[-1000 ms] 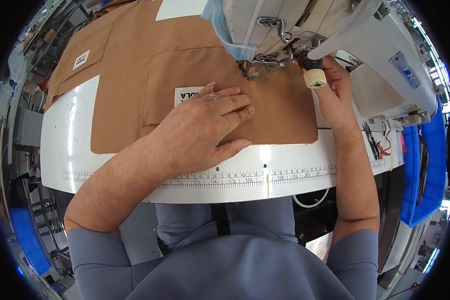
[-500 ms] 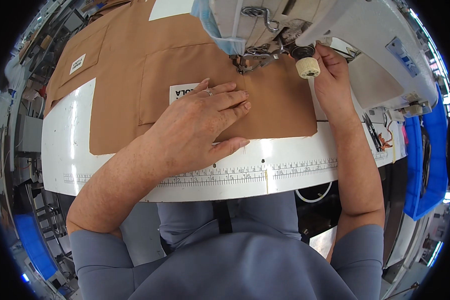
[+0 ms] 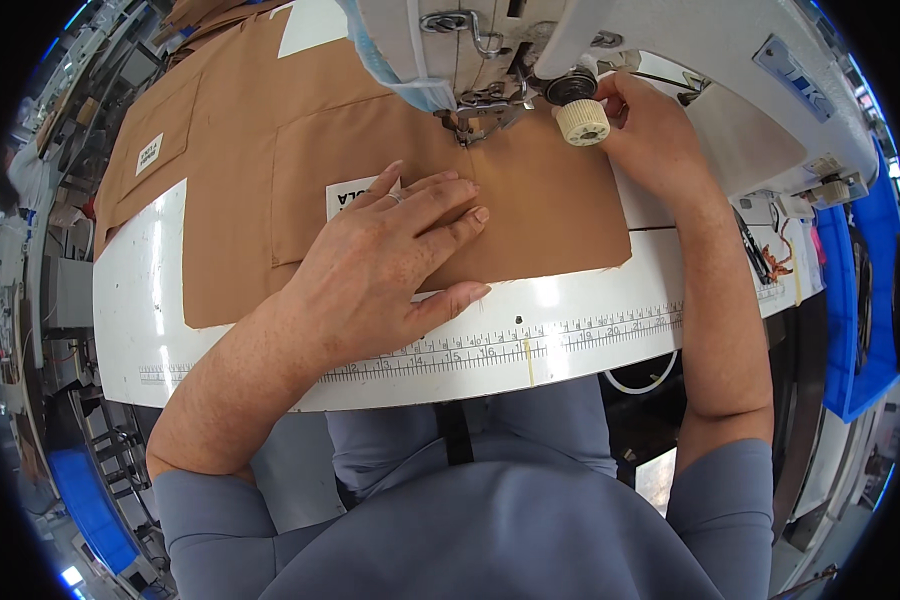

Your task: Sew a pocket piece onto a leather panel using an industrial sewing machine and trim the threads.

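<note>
A large piece of brown fabric [image 3: 550,220] lies on the white table under the needle and presser foot [image 3: 462,132] of a sewing machine [image 3: 670,35]. It has stitched pocket-like panels and white printed labels [image 3: 342,196]. My left hand [image 3: 375,260], wearing a ring, rests flat on the fabric in front of the foot, fingers stretched out and partly over one label. My right hand [image 3: 655,140] is raised beside the machine's cream ridged knob [image 3: 583,122]. Its fingers curl in behind the knob, and what they grip there is hidden.
A printed ruler [image 3: 505,348] runs along the table's front edge. Black thread snips [image 3: 753,250] and orange thread scraps lie right of my right forearm. Blue bins stand at the far right [image 3: 865,370] and lower left [image 3: 90,510]. Pale blue cloth [image 3: 395,75] hangs on the machine head.
The whole view has shifted slightly. My right hand has turned, its fingers curling more beside the knob. My left hand stays flat on the fabric.
</note>
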Action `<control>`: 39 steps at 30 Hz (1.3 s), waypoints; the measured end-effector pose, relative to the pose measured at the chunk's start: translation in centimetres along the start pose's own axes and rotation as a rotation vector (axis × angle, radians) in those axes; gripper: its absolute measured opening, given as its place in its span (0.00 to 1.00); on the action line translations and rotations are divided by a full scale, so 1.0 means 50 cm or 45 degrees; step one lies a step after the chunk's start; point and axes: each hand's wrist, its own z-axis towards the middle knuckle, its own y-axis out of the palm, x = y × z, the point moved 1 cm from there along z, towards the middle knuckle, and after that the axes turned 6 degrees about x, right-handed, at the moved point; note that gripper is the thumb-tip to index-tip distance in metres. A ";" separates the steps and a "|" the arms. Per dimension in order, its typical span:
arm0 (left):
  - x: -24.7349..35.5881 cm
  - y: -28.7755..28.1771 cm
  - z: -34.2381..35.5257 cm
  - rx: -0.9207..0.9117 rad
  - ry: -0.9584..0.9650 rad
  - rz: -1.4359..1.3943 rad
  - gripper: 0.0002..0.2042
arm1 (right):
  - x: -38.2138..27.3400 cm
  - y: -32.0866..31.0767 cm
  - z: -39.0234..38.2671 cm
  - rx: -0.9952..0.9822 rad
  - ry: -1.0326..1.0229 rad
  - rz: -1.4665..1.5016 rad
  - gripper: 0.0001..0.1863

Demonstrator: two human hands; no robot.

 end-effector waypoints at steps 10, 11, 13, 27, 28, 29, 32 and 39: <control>0.009 0.003 -0.002 0.032 0.008 0.022 0.24 | 0.015 0.019 0.001 -0.208 0.113 0.119 0.26; 0.008 0.002 -0.003 0.026 0.020 0.040 0.24 | 0.015 0.019 -0.001 -0.217 0.098 0.112 0.26; 0.008 0.000 -0.004 0.017 0.033 0.058 0.24 | 0.014 0.021 -0.005 -0.162 0.069 0.167 0.24; 0.002 0.000 -0.003 0.011 -0.002 0.033 0.26 | 0.016 0.030 0.002 -0.121 0.057 -0.018 0.24; 0.001 0.001 -0.002 0.009 -0.004 0.028 0.26 | 0.018 0.031 0.004 -0.097 0.050 -0.013 0.25; -0.001 0.001 -0.002 0.008 -0.014 0.021 0.26 | 0.021 0.033 0.004 -0.115 0.054 -0.030 0.25; -0.002 0.001 -0.002 0.008 -0.023 0.026 0.26 | 0.027 0.038 0.006 -0.099 0.024 -0.059 0.26; -0.004 0.000 0.000 0.014 -0.035 0.042 0.26 | 0.024 0.042 0.009 -0.045 0.038 -0.062 0.27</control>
